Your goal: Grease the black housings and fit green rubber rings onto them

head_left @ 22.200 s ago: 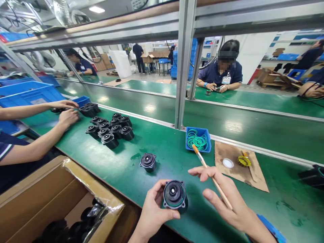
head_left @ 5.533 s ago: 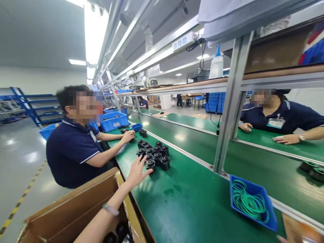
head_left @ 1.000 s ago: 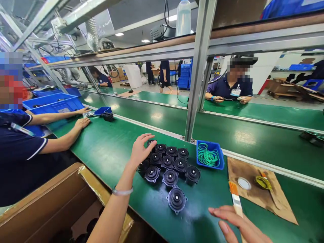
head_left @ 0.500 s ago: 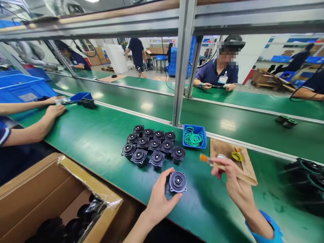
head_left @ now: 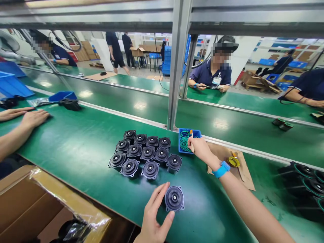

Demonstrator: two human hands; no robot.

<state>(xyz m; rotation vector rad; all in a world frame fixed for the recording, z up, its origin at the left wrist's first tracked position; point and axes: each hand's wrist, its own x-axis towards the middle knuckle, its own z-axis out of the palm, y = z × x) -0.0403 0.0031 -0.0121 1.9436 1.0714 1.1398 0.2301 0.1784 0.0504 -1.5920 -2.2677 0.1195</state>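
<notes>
My left hand (head_left: pixel 155 216) grips a round black plastic part (head_left: pixel 174 198) at the near edge of the green bench, thumb and fingers around its rim. Beyond it stands a cluster of several identical black parts (head_left: pixel 144 152) in rows. My right hand (head_left: pixel 200 147) reaches to the small blue tray (head_left: pixel 181 135) of green rubber rings (head_left: pixel 184 141), fingers closed on a thin brush (head_left: pixel 191 139) with an orange ferrule. A blue band sits on that wrist.
A brown paper sheet (head_left: pixel 245 174) with a yellow-lidded pot (head_left: pixel 233 161) lies right of the tray. An open cardboard box (head_left: pixel 30 202) of black parts is at lower left. A co-worker's hands (head_left: pixel 27 116) rest on the bench at left. A metal post (head_left: pixel 174 67) rises behind the tray. More black parts (head_left: pixel 307 177) sit at far right.
My right hand has moved from over the brown paper to the blue tray of rings, brush still in it. My left hand still holds the single black part; the view has tilted down.
</notes>
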